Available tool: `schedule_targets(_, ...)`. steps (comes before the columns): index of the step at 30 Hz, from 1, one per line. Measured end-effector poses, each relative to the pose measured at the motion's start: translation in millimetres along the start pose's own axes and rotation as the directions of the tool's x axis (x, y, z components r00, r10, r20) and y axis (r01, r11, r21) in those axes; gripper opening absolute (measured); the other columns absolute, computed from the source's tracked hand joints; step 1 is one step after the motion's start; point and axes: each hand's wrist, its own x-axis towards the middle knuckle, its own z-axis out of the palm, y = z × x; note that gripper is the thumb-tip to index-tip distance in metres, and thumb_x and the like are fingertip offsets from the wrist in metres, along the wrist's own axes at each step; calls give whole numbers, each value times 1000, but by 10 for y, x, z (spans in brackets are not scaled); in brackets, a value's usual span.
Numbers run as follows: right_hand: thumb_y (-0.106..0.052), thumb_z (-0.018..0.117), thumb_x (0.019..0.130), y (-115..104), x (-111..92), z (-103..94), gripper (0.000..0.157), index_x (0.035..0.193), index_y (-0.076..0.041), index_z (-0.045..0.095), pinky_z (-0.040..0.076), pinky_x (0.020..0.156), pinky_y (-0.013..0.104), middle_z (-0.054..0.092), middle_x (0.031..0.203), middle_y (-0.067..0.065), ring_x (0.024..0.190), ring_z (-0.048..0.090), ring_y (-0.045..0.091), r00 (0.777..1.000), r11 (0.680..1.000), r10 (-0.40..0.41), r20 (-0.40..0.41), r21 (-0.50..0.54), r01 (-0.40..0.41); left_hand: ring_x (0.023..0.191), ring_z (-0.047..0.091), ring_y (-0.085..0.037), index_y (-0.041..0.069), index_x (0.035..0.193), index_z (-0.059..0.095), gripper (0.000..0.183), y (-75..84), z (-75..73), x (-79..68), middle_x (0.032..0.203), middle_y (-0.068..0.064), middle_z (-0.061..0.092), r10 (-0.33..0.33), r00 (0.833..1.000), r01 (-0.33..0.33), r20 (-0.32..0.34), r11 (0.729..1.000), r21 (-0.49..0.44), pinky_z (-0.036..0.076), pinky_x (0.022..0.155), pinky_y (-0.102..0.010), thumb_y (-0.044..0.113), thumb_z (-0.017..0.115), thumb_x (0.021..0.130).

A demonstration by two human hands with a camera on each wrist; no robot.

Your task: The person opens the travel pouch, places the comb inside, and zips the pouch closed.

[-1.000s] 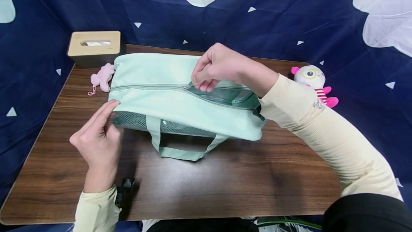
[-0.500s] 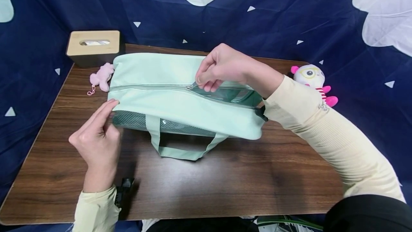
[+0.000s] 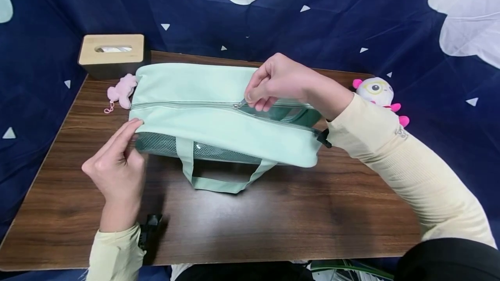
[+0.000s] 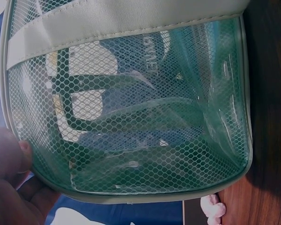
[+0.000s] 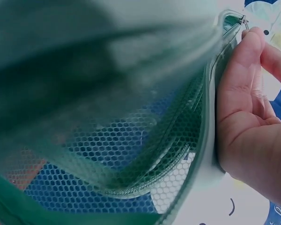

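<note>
A mint-green bag (image 3: 203,120) with clear mesh side panels lies across the table, its strap handle (image 3: 218,184) hanging toward the near edge. Along its top runs a zipper, closed on the left and gaping on the right. My right hand (image 3: 277,81) pinches the small metal zipper pull (image 3: 242,103) between thumb and forefinger, just past the middle of the bag. At the bag's left end, my left hand (image 3: 117,159) grips the edge with its fingertips. In the left wrist view, the mesh end panel (image 4: 140,103) shows, with the left fingers at its rim.
A wood-topped tissue box (image 3: 113,51) stands at the back left corner of the table (image 3: 273,220). Beside the bag's left end lies a pink plush toy (image 3: 123,91) with a chain. A white and pink doll (image 3: 375,92) sits at the back right, partly behind the right sleeve.
My right hand has drawn the zipper pull to the right, and the opening has become shorter. The left hand keeps its grip at the bag's left end.
</note>
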Motion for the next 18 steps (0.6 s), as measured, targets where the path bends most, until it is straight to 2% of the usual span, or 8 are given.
schedule_targets(2, -1, 72, 91, 15, -14, -12, 11, 98, 5, 78, 60, 71, 32, 76, 82, 11, 70, 71, 21, 1000, 1000, 2, -1, 5, -2, 90, 78, -22, 12, 100, 84, 32, 1, -7, 1, 100, -7, 80, -1, 1000, 1, 6, 1000, 2, 41, 84, -4, -9, 62, 90)
schedule_targets(8, -1, 72, 91, 55, -54, -35, 10, 98, 5, 77, 60, 71, 32, 75, 82, 11, 68, 70, 19, 1000, 1000, 1, -5, 15, -1, 95, 74, -6, 11, 103, 84, 33, 6, -29, -14, 102, -6, 80, -10, 1000, 10, 22, 1000, 3, 42, 85, -5, -9, 60, 91)
schedule_targets(15, -1, 72, 92, 102, -91, -58, 10, 96, 5, 78, 60, 70, 31, 76, 82, 11, 68, 70, 19, 1000, 1000, 2, -8, 21, -2, 93, 77, -19, 11, 103, 84, 34, 8, -29, -14, 103, -7, 80, -8, 1000, 7, 23, 1000, 15, 41, 84, -4, -9, 59, 92)
schedule_targets(18, -1, 72, 92, 122, -115, -71, 10, 96, 5, 78, 60, 70, 31, 75, 81, 11, 67, 70, 18, 1000, 1000, -5, -8, 26, 5, 95, 75, -11, 11, 103, 84, 33, 12, -31, -13, 103, -6, 80, -15, 1000, 14, 25, 1000, 14, 41, 84, -4, -9, 59, 92)
